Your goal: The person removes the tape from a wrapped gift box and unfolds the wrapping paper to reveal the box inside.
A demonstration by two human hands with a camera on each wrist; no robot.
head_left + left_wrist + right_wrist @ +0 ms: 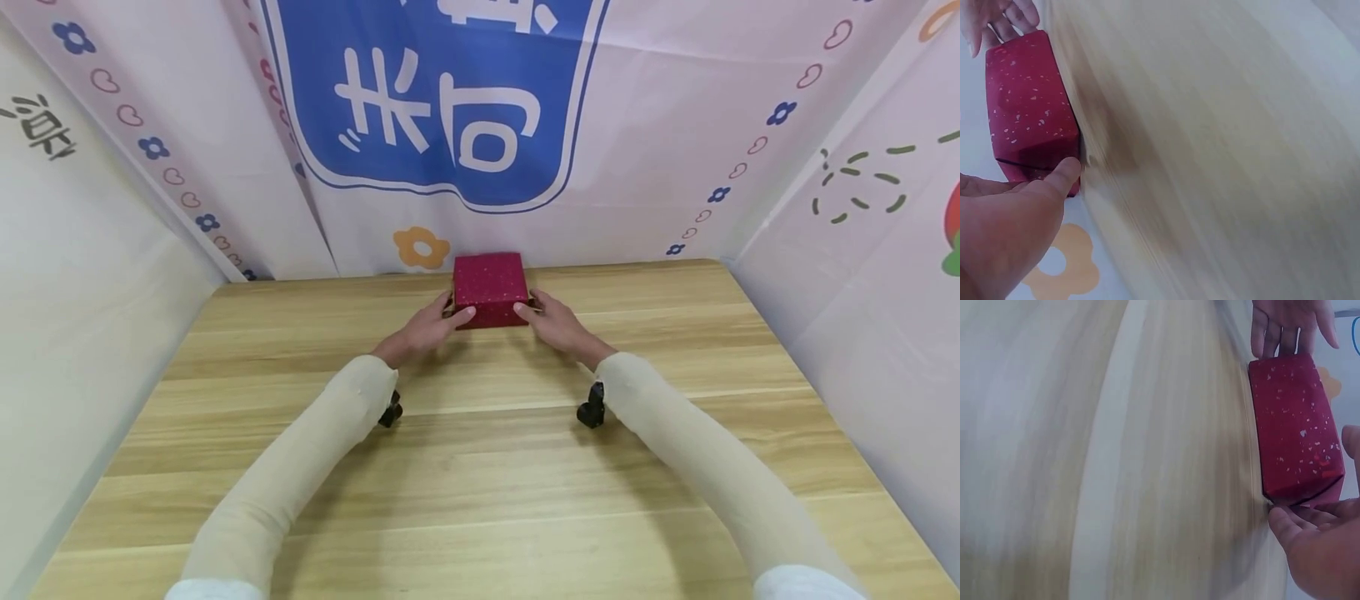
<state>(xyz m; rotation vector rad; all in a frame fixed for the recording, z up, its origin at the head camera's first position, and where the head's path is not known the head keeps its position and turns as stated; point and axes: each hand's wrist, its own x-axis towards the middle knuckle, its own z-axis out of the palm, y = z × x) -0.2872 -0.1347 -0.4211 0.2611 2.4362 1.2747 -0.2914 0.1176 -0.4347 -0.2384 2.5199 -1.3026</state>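
Observation:
A dark red box (491,287) with pale flecks sits on the far edge of the wooden table, against the printed backdrop. My left hand (425,327) is at its left end, with the thumb reaching to the front face. On the opposite end my right hand (558,323) mirrors it, thumb near the front right corner. In the left wrist view the left fingertips (1067,169) touch the box's near end. The right wrist view shows the right fingers (1285,525) extended at the box's lower end edge, the thumb apart. Some fingertips are hidden behind the box.
The wooden table (480,467) has printed fabric walls at its left, right and back. A blue sign print (420,179) and an orange flower print (408,247) mark the back wall. Black wrist devices (592,406) hang under both sleeves.

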